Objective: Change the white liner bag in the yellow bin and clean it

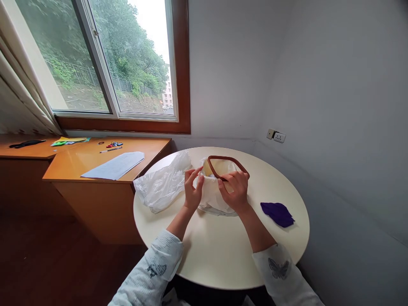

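A small whitish bin [212, 193] stands on the round table [219, 250], with a thin clear plastic bag [228, 207] draped over its rim and down its sides. My right hand [236, 189] grips a brown ring-shaped frame [234, 159] with rounded corners, tilted above the bin's opening. At the opening's left side, my left hand [193, 189] has thumb and forefinger curled at the bag's edge, seemingly pinching it. The bin's inside is mostly hidden by the frame and my right hand.
Crumpled clear plastic [164, 182] spreads over the table's left side. A dark purple cloth [278, 213] lies at the right. The adjoining wooden desk [60, 172] holds paper sheets [116, 165], a pen [111, 150] and small items. A wall with a socket [279, 137] rises behind.
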Demonstrator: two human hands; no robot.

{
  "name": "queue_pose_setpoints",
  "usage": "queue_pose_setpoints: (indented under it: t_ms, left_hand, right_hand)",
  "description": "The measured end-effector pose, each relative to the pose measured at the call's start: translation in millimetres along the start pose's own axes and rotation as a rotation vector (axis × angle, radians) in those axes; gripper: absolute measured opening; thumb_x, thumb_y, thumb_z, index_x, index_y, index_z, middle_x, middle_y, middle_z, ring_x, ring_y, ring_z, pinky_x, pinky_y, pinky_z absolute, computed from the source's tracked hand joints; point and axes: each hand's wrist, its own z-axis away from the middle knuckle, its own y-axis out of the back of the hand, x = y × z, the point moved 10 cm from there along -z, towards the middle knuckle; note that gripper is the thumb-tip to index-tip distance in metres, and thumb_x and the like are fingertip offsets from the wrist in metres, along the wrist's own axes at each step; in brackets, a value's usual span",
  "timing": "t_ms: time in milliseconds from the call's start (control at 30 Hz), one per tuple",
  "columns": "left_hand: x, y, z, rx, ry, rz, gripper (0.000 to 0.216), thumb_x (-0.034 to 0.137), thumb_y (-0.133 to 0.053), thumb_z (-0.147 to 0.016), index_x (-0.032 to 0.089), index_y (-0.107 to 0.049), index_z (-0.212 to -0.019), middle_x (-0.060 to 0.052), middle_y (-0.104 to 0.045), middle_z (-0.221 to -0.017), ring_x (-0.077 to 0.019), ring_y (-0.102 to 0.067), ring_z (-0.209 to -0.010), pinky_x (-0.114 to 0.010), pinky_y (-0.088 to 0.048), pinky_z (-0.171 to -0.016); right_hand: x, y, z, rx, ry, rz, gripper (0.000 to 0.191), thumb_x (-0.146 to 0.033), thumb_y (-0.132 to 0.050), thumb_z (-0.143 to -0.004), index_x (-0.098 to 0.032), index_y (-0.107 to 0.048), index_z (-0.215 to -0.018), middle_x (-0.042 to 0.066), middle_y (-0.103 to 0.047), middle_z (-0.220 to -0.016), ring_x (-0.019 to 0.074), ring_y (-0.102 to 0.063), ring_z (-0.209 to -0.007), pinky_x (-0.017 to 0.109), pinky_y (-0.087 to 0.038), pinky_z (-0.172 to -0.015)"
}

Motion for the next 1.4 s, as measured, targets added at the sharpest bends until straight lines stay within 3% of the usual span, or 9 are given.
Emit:
queue_pose_setpoints:
  t_ms: [200, 400, 767, 1267, 1400]
  left_hand:
    - [2, 1, 0, 0.008, -0.040, -0.040, 0.032, 0.037, -0.048, -0.088, 0.024, -0.062, -0.113, -0.007, -0.049, -0.101, -0.0196, -0.048, -0.103, -0.034, -0.036, -0.095]
    - [-1, -2, 0, -0.008, -0.037, -0.012, 0.031, 0.036, -0.048, -0.088, 0.023, -0.061, -0.113, -0.007, -0.049, -0.101, -0.0187, -0.049, -0.099, -0.035, -0.039, -0.092]
    - [-1, -1, 1, -0.007, -0.048, 0.046, 0.031, 0.037, -0.046, -0.089, 0.022, -0.061, -0.111, -0.007, -0.052, -0.102, -0.0197, -0.050, -0.102, -0.035, -0.040, -0.091]
    - [-2, -3, 0, -0.021, -0.022, 0.028, 0.030, 0.038, -0.050, -0.087, 0.022, -0.061, -0.111, -0.007, -0.053, -0.101, -0.0200, -0.051, -0.098, -0.036, -0.042, -0.088]
    - [12, 7, 2, 0.052, -0.096, -0.018, 0.026, 0.034, -0.051, -0.086, 0.022, -0.063, -0.105, -0.006, -0.053, -0.095, -0.0186, -0.052, -0.093, -0.035, -0.042, -0.086]
  right_hand:
    - [-7, -1, 0, -0.015, 0.020, -0.027, 0.006, -0.023, -0.054, -0.082, -0.022, -0.057, -0.088, 0.001, -0.062, -0.085, 0.0158, -0.056, -0.083, 0.036, -0.033, -0.085]
    - [-6, 1, 2, 0.044, 0.048, -0.017, 0.007, -0.019, -0.052, -0.085, -0.021, -0.058, -0.089, 0.001, -0.064, -0.088, 0.0155, -0.059, -0.088, 0.036, -0.030, -0.087]
    - [-6, -11, 3, -0.052, 0.100, -0.164, 0.016, -0.014, -0.052, -0.085, -0.023, -0.059, -0.097, 0.007, -0.058, -0.108, 0.0206, -0.051, -0.114, 0.042, -0.042, -0.095]
    - [-2, -13, 6, -0.069, 0.094, -0.201, 0.021, -0.013, -0.052, -0.085, -0.024, -0.060, -0.100, 0.007, -0.057, -0.113, 0.0203, -0.051, -0.114, 0.041, -0.046, -0.094]
    - [-3, -12, 7, -0.045, 0.120, -0.183, 0.022, -0.012, -0.054, -0.083, -0.024, -0.060, -0.101, 0.007, -0.058, -0.111, 0.0201, -0.052, -0.113, 0.041, -0.046, -0.094]
